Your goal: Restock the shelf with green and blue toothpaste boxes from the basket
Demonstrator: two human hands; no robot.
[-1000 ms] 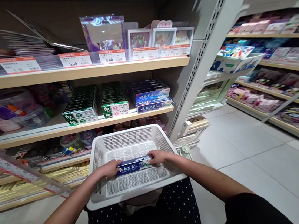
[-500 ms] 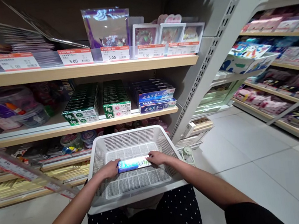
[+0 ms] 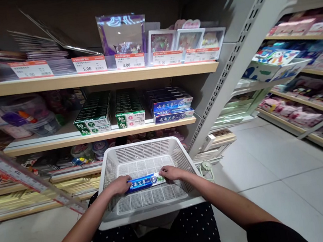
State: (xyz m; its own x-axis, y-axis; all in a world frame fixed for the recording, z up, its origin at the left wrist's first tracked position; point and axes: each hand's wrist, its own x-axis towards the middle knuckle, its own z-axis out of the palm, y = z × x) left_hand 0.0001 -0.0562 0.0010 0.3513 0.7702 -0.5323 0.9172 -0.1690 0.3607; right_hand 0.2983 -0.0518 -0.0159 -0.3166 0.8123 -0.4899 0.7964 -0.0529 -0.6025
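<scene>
A blue and white toothpaste box [image 3: 145,182] is stretched between my two hands, its printed face turned up toward me. My left hand [image 3: 121,184] grips its left end, and my right hand [image 3: 171,173] pinches the right end. Beneath it lies a white perforated plastic basket [image 3: 154,215] resting on my lap, with no other item visible inside. On the middle shelf, blue toothpaste boxes [image 3: 172,105] of a similar look are stacked at the right. Green and white toothpaste boxes [image 3: 131,116] stand in two rows to their left.
Price tags line the upper shelf [image 3: 91,77], which holds bagged and boxed trinkets. Clear plastic tubs [image 3: 31,112] sit at the left. A slotted metal upright [image 3: 220,67] rises on the right. Beyond the tiled floor [image 3: 259,163] stands another stocked shelf.
The toothpaste box has tilted so its printed front faces me more, with its left end slightly lower. My view has shifted a little, and both hands keep their hold.
</scene>
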